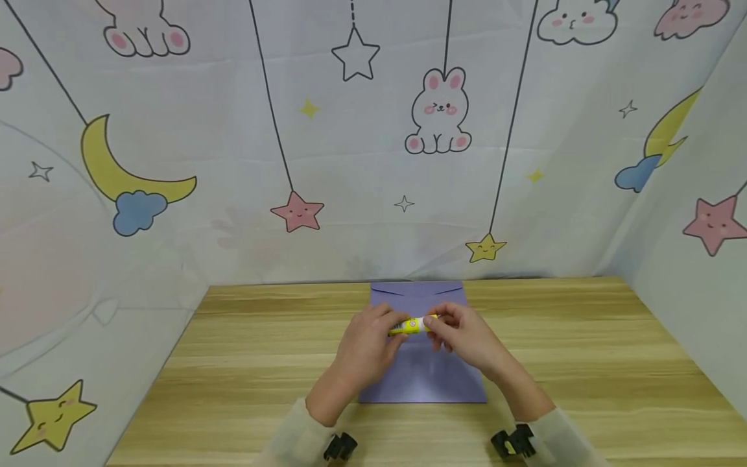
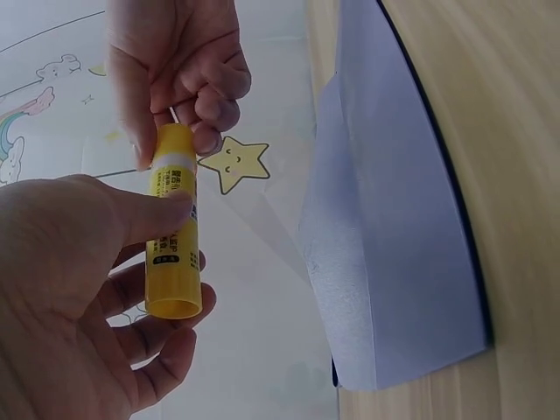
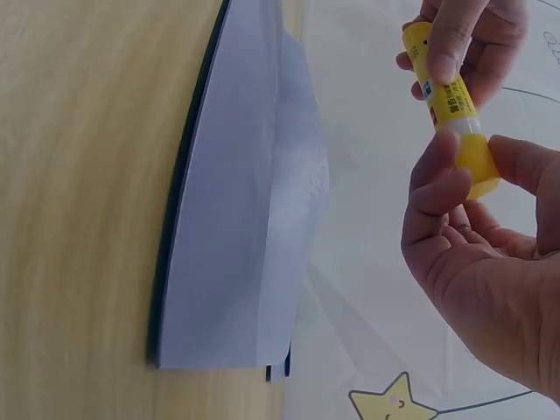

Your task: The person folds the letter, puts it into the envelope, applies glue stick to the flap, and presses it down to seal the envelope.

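Observation:
A yellow glue stick (image 1: 413,325) with a white band is held between both hands, over a purple envelope (image 1: 423,383) on the table. My left hand (image 1: 367,340) grips the printed tube, thumb along its side in the left wrist view, where the tube's yellow base (image 2: 171,297) faces the camera. The right hand (image 1: 467,334) pinches the opposite end, the yellow cap (image 3: 477,162), between thumb and fingers. In both wrist views, cap and tube meet at the pale band. The envelope's folded flap (image 3: 293,201) lifts slightly away from its body.
Beneath the envelope is a wood-grain table (image 1: 262,350). A white cloth backdrop (image 1: 362,149) printed with stars, moons and rabbits rises behind its far edge and along both sides. Black camera mounts (image 1: 340,446) sit at both sleeve cuffs.

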`<state>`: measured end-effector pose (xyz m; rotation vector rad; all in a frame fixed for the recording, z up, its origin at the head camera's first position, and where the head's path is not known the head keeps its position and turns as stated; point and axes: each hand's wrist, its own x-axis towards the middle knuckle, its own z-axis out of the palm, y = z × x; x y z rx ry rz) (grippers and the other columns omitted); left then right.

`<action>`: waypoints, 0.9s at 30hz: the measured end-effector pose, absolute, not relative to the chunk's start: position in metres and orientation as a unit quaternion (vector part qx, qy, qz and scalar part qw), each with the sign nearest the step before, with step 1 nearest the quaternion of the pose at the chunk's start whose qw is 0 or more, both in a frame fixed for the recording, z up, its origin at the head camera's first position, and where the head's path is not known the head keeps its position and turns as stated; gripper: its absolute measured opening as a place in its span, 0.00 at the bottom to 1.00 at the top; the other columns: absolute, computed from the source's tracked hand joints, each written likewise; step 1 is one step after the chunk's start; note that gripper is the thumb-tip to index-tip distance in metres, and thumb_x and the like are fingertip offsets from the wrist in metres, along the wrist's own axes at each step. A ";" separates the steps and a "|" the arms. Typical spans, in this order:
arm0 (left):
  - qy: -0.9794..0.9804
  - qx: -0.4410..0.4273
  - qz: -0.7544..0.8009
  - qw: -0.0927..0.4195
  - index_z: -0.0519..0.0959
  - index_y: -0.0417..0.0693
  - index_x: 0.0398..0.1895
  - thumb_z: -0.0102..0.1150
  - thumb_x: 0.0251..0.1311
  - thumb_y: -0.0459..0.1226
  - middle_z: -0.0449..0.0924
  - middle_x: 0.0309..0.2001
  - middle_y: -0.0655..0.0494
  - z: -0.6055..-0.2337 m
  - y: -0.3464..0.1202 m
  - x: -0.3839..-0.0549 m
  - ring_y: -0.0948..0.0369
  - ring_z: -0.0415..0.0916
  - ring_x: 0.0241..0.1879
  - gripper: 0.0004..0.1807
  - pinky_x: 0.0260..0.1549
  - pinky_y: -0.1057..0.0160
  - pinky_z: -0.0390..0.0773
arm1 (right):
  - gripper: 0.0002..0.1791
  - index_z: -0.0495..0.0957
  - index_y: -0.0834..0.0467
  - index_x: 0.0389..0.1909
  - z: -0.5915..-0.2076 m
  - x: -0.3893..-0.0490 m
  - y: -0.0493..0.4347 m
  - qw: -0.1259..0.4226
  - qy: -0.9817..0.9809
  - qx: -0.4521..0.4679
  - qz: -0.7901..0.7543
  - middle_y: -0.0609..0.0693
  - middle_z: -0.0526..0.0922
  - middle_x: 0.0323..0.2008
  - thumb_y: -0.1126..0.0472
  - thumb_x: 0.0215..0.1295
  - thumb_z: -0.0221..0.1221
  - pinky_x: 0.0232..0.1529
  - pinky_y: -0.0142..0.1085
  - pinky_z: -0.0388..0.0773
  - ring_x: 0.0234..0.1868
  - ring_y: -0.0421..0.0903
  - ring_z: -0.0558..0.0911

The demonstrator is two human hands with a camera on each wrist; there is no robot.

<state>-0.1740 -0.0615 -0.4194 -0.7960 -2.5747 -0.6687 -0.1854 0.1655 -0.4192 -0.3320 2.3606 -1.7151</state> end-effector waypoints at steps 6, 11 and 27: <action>-0.916 -0.273 -0.239 0.172 0.89 0.49 0.52 0.77 0.63 0.38 0.82 0.40 0.59 -0.419 -0.062 -0.174 0.59 0.76 0.38 0.15 0.37 0.56 0.77 | 0.15 0.79 0.59 0.56 -0.418 -0.185 0.166 0.096 0.800 -0.117 -0.581 0.62 0.83 0.44 0.58 0.76 0.66 0.36 0.42 0.81 0.43 0.67 0.83; -0.919 -0.261 -0.247 0.160 0.88 0.49 0.53 0.76 0.64 0.38 0.84 0.42 0.57 -0.418 -0.062 -0.173 0.59 0.76 0.39 0.15 0.39 0.54 0.77 | 0.15 0.78 0.58 0.57 -0.416 -0.184 0.167 0.091 0.797 -0.121 -0.585 0.57 0.83 0.45 0.61 0.74 0.67 0.40 0.45 0.82 0.45 0.66 0.84; -0.921 -0.198 -0.293 0.164 0.89 0.52 0.49 0.78 0.60 0.38 0.88 0.42 0.61 -0.411 -0.064 -0.173 0.59 0.75 0.39 0.14 0.42 0.54 0.72 | 0.21 0.79 0.60 0.60 -0.403 -0.199 0.202 0.036 0.859 -0.103 -0.499 0.57 0.84 0.48 0.52 0.76 0.66 0.45 0.48 0.83 0.47 0.59 0.84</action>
